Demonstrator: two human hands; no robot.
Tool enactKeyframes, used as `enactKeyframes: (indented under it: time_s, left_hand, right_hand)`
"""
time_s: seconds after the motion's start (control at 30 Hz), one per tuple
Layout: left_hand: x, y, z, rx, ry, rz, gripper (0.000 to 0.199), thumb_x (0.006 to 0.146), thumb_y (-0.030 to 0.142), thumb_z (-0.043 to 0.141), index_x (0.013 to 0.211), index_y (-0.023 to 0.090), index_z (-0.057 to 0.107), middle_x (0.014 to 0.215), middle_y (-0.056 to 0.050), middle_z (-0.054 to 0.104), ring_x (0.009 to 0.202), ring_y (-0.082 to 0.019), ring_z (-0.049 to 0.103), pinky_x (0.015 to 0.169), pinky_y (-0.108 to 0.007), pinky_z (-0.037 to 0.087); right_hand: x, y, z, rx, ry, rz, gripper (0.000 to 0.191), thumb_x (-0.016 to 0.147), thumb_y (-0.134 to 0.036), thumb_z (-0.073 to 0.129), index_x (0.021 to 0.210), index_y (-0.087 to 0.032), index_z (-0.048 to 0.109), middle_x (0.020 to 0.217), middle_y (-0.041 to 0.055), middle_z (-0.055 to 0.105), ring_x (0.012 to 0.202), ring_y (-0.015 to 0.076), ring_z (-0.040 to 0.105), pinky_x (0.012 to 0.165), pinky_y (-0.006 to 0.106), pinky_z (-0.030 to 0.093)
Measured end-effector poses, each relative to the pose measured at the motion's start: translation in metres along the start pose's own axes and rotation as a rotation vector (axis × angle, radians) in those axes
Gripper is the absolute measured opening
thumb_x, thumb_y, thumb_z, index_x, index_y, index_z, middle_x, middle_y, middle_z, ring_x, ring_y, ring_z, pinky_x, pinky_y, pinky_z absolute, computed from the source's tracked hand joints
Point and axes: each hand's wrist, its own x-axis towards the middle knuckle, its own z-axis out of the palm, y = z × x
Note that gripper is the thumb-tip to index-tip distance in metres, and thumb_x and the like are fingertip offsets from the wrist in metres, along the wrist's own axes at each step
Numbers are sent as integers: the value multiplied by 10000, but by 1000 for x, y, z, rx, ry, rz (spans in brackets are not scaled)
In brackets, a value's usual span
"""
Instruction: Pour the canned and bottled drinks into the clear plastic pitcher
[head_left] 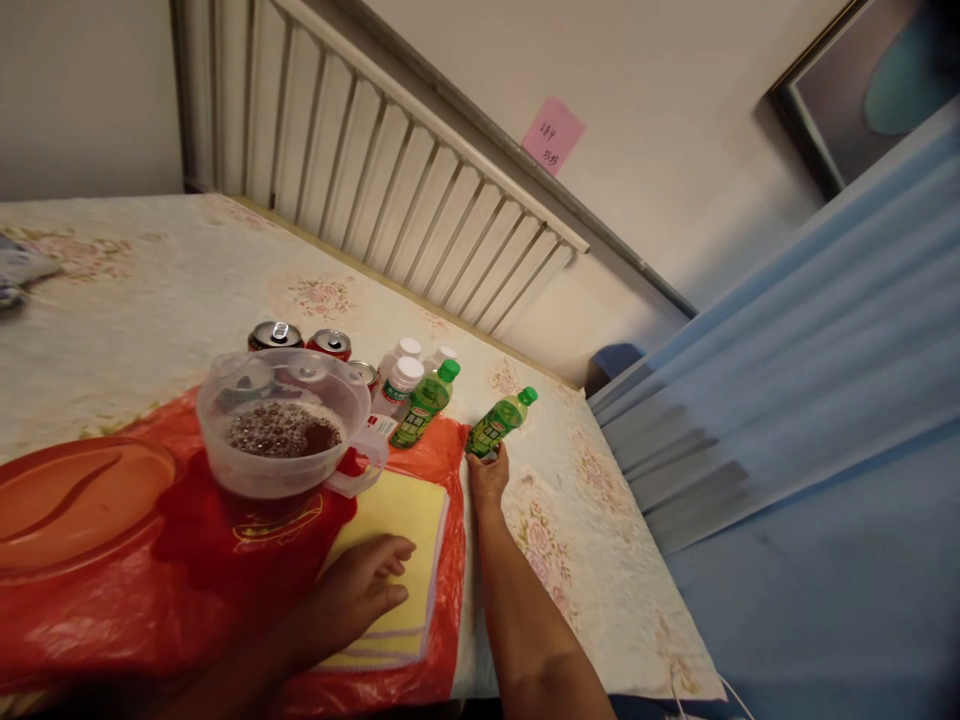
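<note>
Green-capped, green-labelled plastic bottle in right hand, fingers wrapped around lower end, long axis slanting up-right from grip, capped end farthest, base partly hidden, left hand half-spread, left of grip

Two green bottles, three white-capped bottles, three cans

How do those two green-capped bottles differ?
The held bottle has the right hand around its lower part; no hand touches the other bottle. The other bottle is close beside white-capped bottles; the held bottle is apart from them. Both look green and are green-capped.
</note>
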Motion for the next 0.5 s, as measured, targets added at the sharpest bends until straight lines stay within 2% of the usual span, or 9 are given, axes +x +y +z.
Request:
enactKeyframes:
  time_s: [0.1,0.17,0.33,0.43,0.5]
  left_hand:
    - [1,3,-1,14,-5,5,391,753,275,568,1124,186,652,1071,-68,717,989,-246,659,915,-348,515]
    - [1,4,-2,19,-18,8,397,746,289,569,1121,186,649,1077,-79,716,988,-244,661,915,-356,518]
    - [2,1,-1,30,-37,23,405,743,276,555,1130,186,635,1120,-87,710,1001,-226,655,926,-361,514]
    - [3,-1,0,32,-35,23,417,731,263,553,1132,180,632,1112,-80,709,991,-216,648,917,-348,512]
    - [3,-3,1,29,-32,27,424,724,265,558,1133,180,632,1106,-75,707,986,-211,644,912,-340,511]
  right_hand:
    - [-8,0,-6,-2,18,66,728,649,-350,662,1323,-107,536,1154,151,680,716,189,606,732,318,498]
    - [-17,0,-13,10,14,85,723,663,-354,651,1329,-100,536,1174,155,674,714,181,610,747,311,504]
    - [-42,-1,-35,68,1,95,606,712,-351,587,1267,-109,585,1076,122,714,701,181,627,724,311,514]
    - [-47,-20,-42,163,-30,57,514,750,-356,563,1212,-133,605,973,83,726,697,179,630,696,306,517]
    - [-43,-47,-40,295,-104,-5,481,744,-354,604,1176,-144,612,943,64,721,717,170,630,723,303,522]
